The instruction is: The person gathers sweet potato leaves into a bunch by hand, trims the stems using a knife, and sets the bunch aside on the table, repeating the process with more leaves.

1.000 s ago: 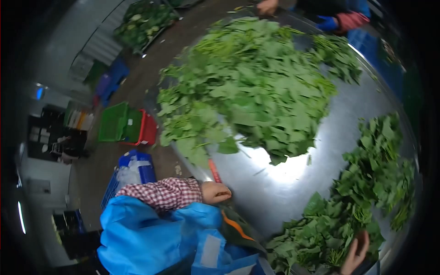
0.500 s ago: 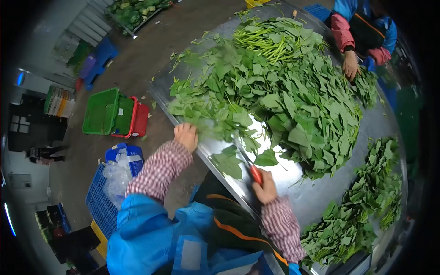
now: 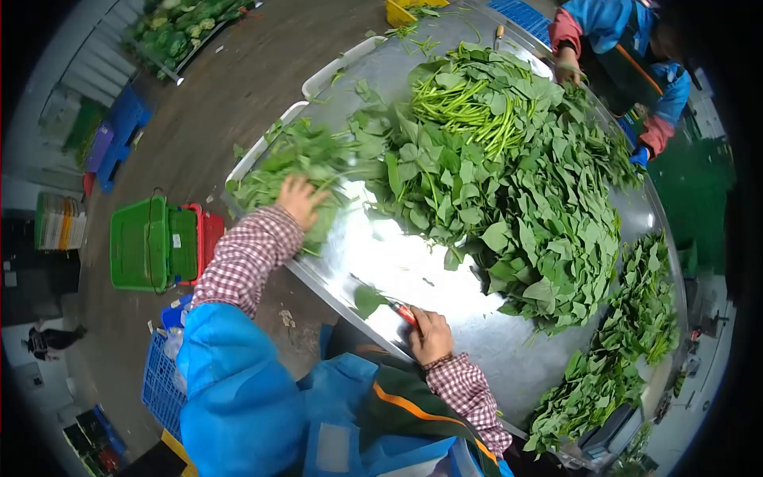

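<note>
My left hand (image 3: pixel 300 203) is slightly blurred, its fingers spread against a loose heap of leafy greens (image 3: pixel 274 171) at the table's left edge. In my right hand (image 3: pixel 431 338) is a red-handled knife (image 3: pixel 406 313), held low over the metal table (image 3: pixel 485 358) near its front edge. A single leaf (image 3: pixel 368 301) lies by the blade, partly covering it. Beyond my hands spreads a large pile of leafy greens (image 3: pixel 548 207), with a bundle of green stems (image 3: pixel 469 103) showing at its far end.
Another batch of greens (image 3: pixel 612 350) lies along the right edge. Across the table, a co-worker's hand (image 3: pixel 568 67) reaches the pile; a wooden-handled tool (image 3: pixel 499 36) lies nearby. Green (image 3: pixel 139 246) and red (image 3: pixel 208 238) crates and a blue basket (image 3: pixel 163 381) stand on the floor at left.
My left hand has moved left and away from me, with the loose greens shifting toward the table's left edge. The knife has come nearer to me. The co-worker's hand has moved farther back.
</note>
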{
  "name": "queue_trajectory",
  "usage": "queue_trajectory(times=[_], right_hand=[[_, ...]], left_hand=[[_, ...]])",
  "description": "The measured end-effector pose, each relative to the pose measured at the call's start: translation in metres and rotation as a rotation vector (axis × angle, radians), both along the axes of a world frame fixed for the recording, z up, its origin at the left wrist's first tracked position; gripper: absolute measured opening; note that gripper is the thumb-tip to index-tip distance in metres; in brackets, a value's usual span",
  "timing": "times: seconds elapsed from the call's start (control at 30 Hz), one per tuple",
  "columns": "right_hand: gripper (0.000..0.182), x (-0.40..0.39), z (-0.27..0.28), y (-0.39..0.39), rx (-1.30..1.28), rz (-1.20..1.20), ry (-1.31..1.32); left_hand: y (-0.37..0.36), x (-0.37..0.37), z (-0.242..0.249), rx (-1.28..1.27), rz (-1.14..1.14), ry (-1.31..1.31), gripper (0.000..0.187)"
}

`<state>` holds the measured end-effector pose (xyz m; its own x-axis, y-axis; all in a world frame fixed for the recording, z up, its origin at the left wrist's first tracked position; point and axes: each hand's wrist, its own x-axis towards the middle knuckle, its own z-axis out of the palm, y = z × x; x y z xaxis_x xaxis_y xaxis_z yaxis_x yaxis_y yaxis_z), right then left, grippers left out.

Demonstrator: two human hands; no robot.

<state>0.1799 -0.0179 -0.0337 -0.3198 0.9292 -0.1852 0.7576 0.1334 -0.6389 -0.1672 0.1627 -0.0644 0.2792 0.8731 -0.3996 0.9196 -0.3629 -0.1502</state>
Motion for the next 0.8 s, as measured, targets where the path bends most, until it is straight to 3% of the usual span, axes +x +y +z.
queue_trajectory(times=[0.13, 0.17, 0.23, 0.33, 0.4, 0.53, 0.57, 0.6, 0.63, 0.67, 0.7, 0.8], right_hand=[[0.042, 0.044, 0.023, -0.002, 0.202, -0.128, 0.127], [0.041, 0.072, 0.010, -0.021, 0.305, -0.204, 0.044], [0.045, 0.113, -0.005, -0.056, 0.190, -0.438, -0.134], [0.047, 0.137, 0.001, -0.069, 0.155, -0.336, -0.323], [0.046, 0.127, 0.029, -0.021, 0.254, -0.342, -0.132], [0.035, 0.074, 0.089, 0.143, 0.352, -0.407, 0.281], [0.039, 0.066, 0.080, 0.186, 0.360, -0.466, 0.437], [0.048, 0.062, 0.071, 0.230, 0.313, -0.515, 0.410], [0.063, 0.061, 0.056, 0.273, 0.084, -0.660, 0.465], [0.082, 0.061, 0.066, 0.304, -0.101, -0.744, 0.304], [0.096, 0.069, 0.043, 0.338, -0.334, -0.850, 0.257], [0.101, 0.038, 0.084, 0.355, -0.382, -0.893, 0.216]], left_hand=[[0.035, -0.016, 0.055, 0.009, 0.301, 0.030, 0.049], [0.041, -0.007, 0.070, 0.045, 0.370, -0.049, 0.046], [0.049, 0.005, 0.088, 0.104, 0.513, -0.195, 0.041], [0.070, 0.041, 0.091, 0.401, 0.285, -0.842, 0.037], [0.095, 0.087, 0.112, 0.389, 0.136, -1.092, 0.033], [0.163, 0.171, 0.109, 0.546, -0.187, -0.727, 0.051], [0.175, 0.185, 0.105, 0.428, -0.067, -0.611, 0.060], [0.185, 0.197, 0.102, 0.313, 0.052, -0.493, 0.069], [0.188, 0.206, 0.099, 0.175, 0.185, -0.474, 0.074], [0.192, 0.211, 0.105, 0.124, 0.184, -0.455, 0.075], [0.195, 0.215, 0.110, 0.072, 0.181, -0.432, 0.076], [0.195, 0.228, 0.124, -0.009, 0.154, -0.402, 0.075]])
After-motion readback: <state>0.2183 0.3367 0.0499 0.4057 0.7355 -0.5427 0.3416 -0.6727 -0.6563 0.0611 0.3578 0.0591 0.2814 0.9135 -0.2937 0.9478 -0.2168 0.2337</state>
